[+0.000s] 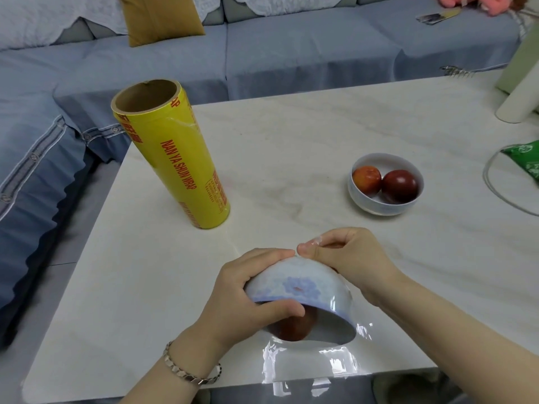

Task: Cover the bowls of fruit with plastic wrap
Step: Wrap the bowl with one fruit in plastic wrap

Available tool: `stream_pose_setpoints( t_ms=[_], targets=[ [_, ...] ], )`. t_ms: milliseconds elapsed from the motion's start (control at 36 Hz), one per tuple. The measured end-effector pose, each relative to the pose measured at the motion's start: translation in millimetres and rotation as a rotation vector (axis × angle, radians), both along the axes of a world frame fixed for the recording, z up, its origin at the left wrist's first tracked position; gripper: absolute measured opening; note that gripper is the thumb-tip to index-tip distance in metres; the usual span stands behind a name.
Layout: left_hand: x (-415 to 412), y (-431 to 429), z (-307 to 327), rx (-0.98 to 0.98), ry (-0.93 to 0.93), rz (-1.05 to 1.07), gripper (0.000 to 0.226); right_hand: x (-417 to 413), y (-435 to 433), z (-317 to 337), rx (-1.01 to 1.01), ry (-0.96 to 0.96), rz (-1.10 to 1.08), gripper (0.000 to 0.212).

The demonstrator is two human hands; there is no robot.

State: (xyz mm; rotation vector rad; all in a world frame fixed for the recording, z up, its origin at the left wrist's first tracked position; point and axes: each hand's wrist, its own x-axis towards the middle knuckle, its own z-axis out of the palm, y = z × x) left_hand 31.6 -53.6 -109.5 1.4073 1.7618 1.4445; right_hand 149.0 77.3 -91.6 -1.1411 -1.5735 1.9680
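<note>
The bowl (306, 287) sits tipped at the near edge of the surface (291, 135), its mouth turned toward the person. The left hand (248, 290) grips it, thumb across the rim, probably to keep the fruit (291, 328) in and the film taut. The right hand (350, 258) pinches wrap (320, 363) against the bowl's underside, likely tucking the loose edge there so it clings. Spare wrap lies glossy under the bowl and trails over the near edge, so a pull toward the body could drag it off.

The second bowl (358, 199), two fruits inside and seemingly uncovered, stands well apart toward the right edge. The roll (175, 158) stands upright close to the left edge, where a knock could topple it off. Bare room lies between roll and second bowl for setting the bowl down.
</note>
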Motion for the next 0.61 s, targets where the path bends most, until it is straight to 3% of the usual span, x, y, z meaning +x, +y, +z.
stream_pose_setpoints(
  t_ms=[222,361,472,556,611],
  targets=[
    [-0.2,-1.5,-1.0,0.044,0.010,-0.004,0.053,5.9,7.1,-13.4,0.050,-0.338,0.162,0.040],
    [-0.8,-1.0,0.7,0.055,-0.007,-0.007,0.053,15.9,13.7,-17.6,-0.074,-0.243,0.079,0.026],
    [-3.4,-1.3,1.3,0.043,-0.021,0.028,0.051,29.9,19.4,7.7,0.232,0.025,-0.083,0.015],
    [-4.9,-0.3,1.8,0.030,0.001,0.046,0.050,39.5,-0.1,24.1,0.526,0.100,0.200,0.006],
    [-4.6,0.2,2.2,0.029,0.011,0.053,0.049,39.7,-12.0,21.6,0.659,-0.014,0.406,0.040]
  ],
)
